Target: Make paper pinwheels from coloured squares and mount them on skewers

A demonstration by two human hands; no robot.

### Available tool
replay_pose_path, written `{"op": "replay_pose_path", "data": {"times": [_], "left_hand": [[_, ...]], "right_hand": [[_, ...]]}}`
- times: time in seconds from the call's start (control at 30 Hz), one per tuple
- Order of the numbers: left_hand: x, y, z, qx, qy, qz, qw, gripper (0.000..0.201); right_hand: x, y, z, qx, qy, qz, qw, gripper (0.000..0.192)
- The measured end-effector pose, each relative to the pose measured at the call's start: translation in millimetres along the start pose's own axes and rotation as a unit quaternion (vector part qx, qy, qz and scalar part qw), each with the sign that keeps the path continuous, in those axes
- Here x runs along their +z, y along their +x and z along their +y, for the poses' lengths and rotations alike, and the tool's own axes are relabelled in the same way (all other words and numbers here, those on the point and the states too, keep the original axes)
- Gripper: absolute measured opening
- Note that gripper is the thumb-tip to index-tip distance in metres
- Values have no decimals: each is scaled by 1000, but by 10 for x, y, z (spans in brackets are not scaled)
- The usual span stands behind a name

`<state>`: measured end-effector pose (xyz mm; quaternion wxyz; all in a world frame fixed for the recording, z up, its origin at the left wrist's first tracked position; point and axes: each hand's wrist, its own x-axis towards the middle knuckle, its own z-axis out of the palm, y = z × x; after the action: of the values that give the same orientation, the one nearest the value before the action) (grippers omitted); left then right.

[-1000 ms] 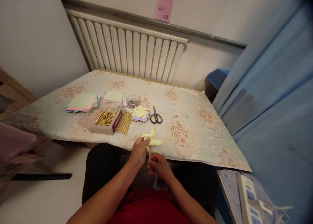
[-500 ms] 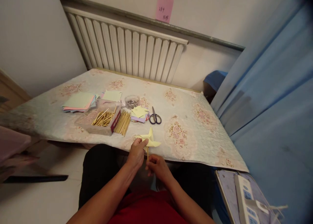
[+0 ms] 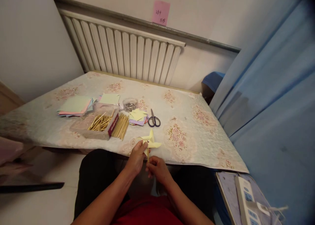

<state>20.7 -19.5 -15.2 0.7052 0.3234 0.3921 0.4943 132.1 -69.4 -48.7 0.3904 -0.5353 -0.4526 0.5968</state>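
Observation:
A pale yellow paper pinwheel [image 3: 153,144] is held over the near table edge, with a small dark pin at its centre. My left hand [image 3: 137,153] is closed, its thumb and fingers pinching the pinwheel near the middle. Below the blades hangs a thin wooden stick [image 3: 148,155]. Around the lower part of that stick, the fingers of my right hand [image 3: 157,168] are closed. Beyond the hands lie dark-handled scissors [image 3: 154,120] and a small pile of cut paper pieces [image 3: 138,116], yellow on top.
A clear plastic box [image 3: 98,134] holds wooden sticks, with more sticks [image 3: 120,126] beside it. Behind are a round tub of metal pins [image 3: 130,105] and stacks of coloured paper [image 3: 75,104]. A power strip [image 3: 246,198] lies at right, near a blue curtain [image 3: 270,97].
My left thumb has shifted off the pinwheel's centre, so the pin now shows. My right hand stays on the stick. The view has shifted slightly.

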Motion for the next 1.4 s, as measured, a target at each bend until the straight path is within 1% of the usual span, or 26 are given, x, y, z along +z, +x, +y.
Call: {"op": "replay_pose_path", "data": {"times": [0.1, 0.17, 0.2, 0.23, 0.3, 0.37, 0.43, 0.47, 0.5, 0.57, 0.63, 0.7, 0.77, 0.83, 0.87, 0.9, 1.0, 1.07, 1.17, 1.27, 1.4], "left_hand": [[-110, 88, -118, 5, 72, -11, 997, 38], [-246, 220, -204, 1, 176, 6, 984, 34], [-330, 304, -236, 15, 248, 13, 968, 27], [-421, 394, -256, 47, 324, 24, 945, 18], [-598, 576, -261, 119, 460, 49, 879, 3], [-726, 733, -239, 156, 567, 60, 807, 8], [-768, 853, -230, 167, 631, 70, 755, 12], [-754, 902, -239, 164, 650, 69, 739, 14], [-719, 946, -257, 162, 662, 55, 730, 15], [-611, 1029, -316, 161, 672, 12, 723, 16], [-484, 1118, -376, 170, 675, -19, 718, 17], [-360, 1222, -406, 188, 676, -32, 711, 18], [-233, 1340, -392, 206, 682, -40, 701, 21], [-89, 1469, -348, 210, 707, -46, 674, 28], [-10, 1537, -324, 204, 732, -48, 648, 33], [70, 1606, -303, 188, 766, -42, 613, 38], [288, 1809, -273, 163, 793, -29, 586, 39], [386, 1922, -274, 146, 802, -26, 579, 36], [451, 2027, -267, 126, 809, -32, 573, 35], [454, 2052, -227, 115, 810, -49, 573, 37], [424, 1995, -175, 102, 807, -78, 577, 35]], "right_hand": [[-138, 66, 1, -9, -4, 32, 999, 13], [-293, 125, 20, -13, -19, 58, 998, 14], [-388, 157, 33, -13, -31, 72, 997, 15], [-493, 188, 45, -13, -44, 87, 995, 15], [-715, 243, 58, 2, -71, 129, 989, 13], [-929, 288, 52, -1, -100, 173, 980, 13], [-1112, 325, 39, -18, -131, 201, 971, 14], [-1191, 343, 37, -35, -141, 218, 965, 14], [-1263, 361, 42, -57, -148, 238, 958, 14], [-1388, 402, 84, -108, -167, 290, 936, 16], [-1491, 443, 168, -149, -196, 340, 907, 18], [-1565, 482, 276, -162, -220, 377, 885, 19], [-1608, 518, 383, -161, -227, 400, 873, 19], [-1627, 554, 468, -166, -234, 416, 863, 19], [-1633, 571, 501, -172, -238, 422, 858, 19], [-1638, 587, 527, -178, -241, 426, 854, 19], [-1656, 628, 573, -185, -249, 429, 848, 20], [-1666, 644, 583, -182, -253, 427, 849, 20], [-1667, 652, 578, -177, -259, 431, 846, 19], [-1657, 651, 565, -180, -265, 432, 843, 19], [-1656, 652, 572, -188, -268, 430, 841, 20]]}}
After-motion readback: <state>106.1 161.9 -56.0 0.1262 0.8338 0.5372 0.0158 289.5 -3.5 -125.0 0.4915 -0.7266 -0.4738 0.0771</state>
